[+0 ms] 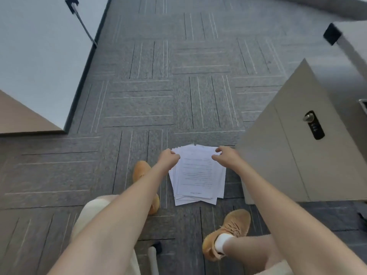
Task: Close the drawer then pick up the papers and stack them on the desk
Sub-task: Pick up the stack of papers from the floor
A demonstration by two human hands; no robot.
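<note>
Place was office. Floor (198,62) was grey carpet tiles laid in alternating directions with thin dark and pale stripes, usual commercial kind. Beige metal pedestal cabinet (309,155) stood at right, black combination lock with silver knob (313,125) set in its front. White flat-topped table (35,46) filled upper left, slim grey metal leg (84,26) beneath it. Loose pile of printed white paper sheets (198,175) lay on carpet beside cabinet.
</note>
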